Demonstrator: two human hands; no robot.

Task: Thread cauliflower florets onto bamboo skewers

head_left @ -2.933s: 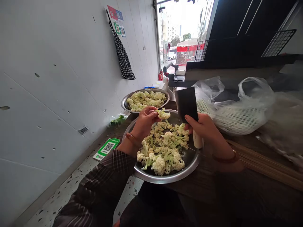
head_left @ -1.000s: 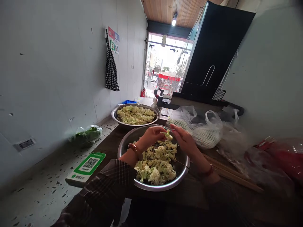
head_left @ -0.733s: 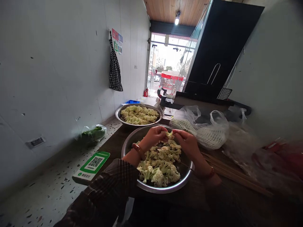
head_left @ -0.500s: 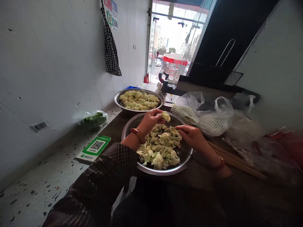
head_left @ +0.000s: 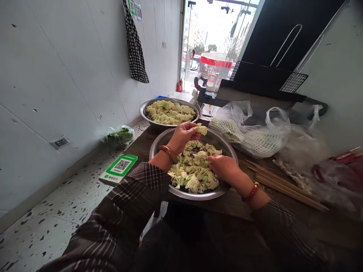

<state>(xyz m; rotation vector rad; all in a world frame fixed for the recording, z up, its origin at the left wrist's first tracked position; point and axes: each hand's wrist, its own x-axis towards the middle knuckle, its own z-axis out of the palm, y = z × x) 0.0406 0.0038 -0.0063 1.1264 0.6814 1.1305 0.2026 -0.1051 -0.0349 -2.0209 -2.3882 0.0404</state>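
Right hand [head_left: 227,169] dropped lower, grip unclear; your left hand [head_left: 180,139] pinches a floret [head_left: 202,130], likely light, crumbly, best held stem-side.

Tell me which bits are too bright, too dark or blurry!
Head view: the glass door glares nearly white; head view: the near bowl's rim shines; head view: the right sleeve sinks into dark shadow; head view: the reddish plastic bag at the edge looks soft, maybe blur, maybe dim light.
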